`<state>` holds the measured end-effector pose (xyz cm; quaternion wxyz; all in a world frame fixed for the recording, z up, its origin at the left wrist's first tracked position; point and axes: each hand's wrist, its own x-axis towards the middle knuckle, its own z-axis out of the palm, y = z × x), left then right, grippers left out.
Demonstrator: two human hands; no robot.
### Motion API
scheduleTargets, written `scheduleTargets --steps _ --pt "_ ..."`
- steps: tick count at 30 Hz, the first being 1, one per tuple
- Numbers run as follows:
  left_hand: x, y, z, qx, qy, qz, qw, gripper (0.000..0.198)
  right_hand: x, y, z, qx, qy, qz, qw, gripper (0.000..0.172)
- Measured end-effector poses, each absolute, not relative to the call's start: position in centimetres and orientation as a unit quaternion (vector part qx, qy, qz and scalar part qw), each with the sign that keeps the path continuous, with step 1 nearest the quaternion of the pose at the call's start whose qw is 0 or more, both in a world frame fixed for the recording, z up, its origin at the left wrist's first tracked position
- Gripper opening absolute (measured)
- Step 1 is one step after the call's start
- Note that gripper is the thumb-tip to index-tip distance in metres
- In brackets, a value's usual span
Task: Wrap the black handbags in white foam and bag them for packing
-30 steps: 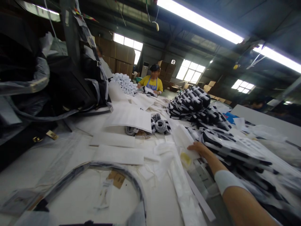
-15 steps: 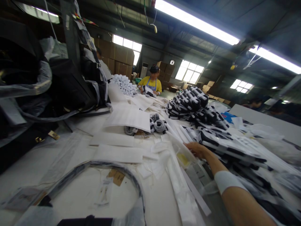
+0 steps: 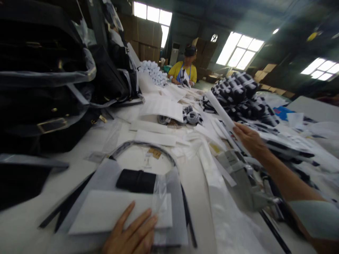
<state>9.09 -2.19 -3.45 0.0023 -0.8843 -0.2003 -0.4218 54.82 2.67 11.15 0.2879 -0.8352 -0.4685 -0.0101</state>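
Note:
My left hand [image 3: 132,229] lies with spread fingers on a white foam sheet [image 3: 97,208] near the front of the table. That sheet rests on a bag [image 3: 178,208] covered in pale wrapping, with a black strap piece [image 3: 136,180] just behind it. The bag's wrapped handle [image 3: 144,144] arches away from me over the tabletop. On the right, my right hand [image 3: 250,141] grips a long white strip [image 3: 219,109] between thumb and fingers, holding it up at a slant. Below that hand stands a grey tape dispenser-like device [image 3: 238,173], partly blurred.
Black bags [image 3: 39,88] are piled along the left. Black-and-white wrapped bundles [image 3: 235,91] are heaped at the right rear. Coiled straps [image 3: 192,117] and white sheets [image 3: 161,107] lie mid-table. A person in yellow [image 3: 176,70] works at the far end.
My view has tipped downward, bringing the bag and my left hand on the foam sheet into sight. My right hand, formerly reaching among the white strips, now holds one raised.

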Motion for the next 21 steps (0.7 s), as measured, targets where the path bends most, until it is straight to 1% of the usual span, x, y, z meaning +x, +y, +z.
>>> scheduleTargets --steps 2,3,4,6,8,10,13,16,18,21 --pt "8.9 -2.4 -3.2 -0.873 -0.188 -0.449 -0.040 0.017 50.3 -1.8 11.2 -0.778 -0.543 0.009 0.315 0.041" --pt "8.8 -2.4 -3.0 -0.877 -0.181 -0.442 -0.045 0.017 47.8 -4.4 10.9 -0.739 -0.582 -0.004 0.339 0.040" --pt "8.7 -2.3 -2.7 -0.881 -0.178 -0.436 -0.042 0.017 45.1 -7.0 10.5 -0.701 -0.626 -0.004 0.342 0.036" --pt "8.5 -2.1 -2.1 -0.902 -0.156 -0.402 -0.022 0.018 39.8 -12.1 9.1 -0.616 -0.710 0.011 0.340 0.026" --pt "8.4 -1.8 -1.5 -0.916 -0.137 -0.377 0.000 0.018 34.9 -15.9 7.3 -0.519 -0.795 0.051 0.309 0.026" --pt "8.5 -1.5 -0.9 -0.930 -0.129 -0.344 0.017 0.018 31.0 -18.0 5.3 -0.464 -0.837 0.041 0.287 0.024" --pt "8.8 -0.8 0.6 -0.961 -0.114 -0.248 0.048 0.017 26.9 -18.3 2.8 -0.437 -0.848 -0.012 0.300 0.019" --pt "9.3 0.0 2.4 -0.980 -0.088 -0.163 0.071 0.012 24.5 -16.5 1.1 -0.452 -0.827 -0.089 0.321 0.020" --pt "9.7 0.4 3.5 -0.985 -0.076 -0.134 0.075 0.010 23.8 -15.0 0.4 -0.469 -0.805 -0.137 0.337 0.021" --pt "10.1 0.5 4.4 -0.987 -0.075 -0.117 0.079 0.012 23.5 -13.2 -0.8 -0.490 -0.768 -0.194 0.364 0.018"
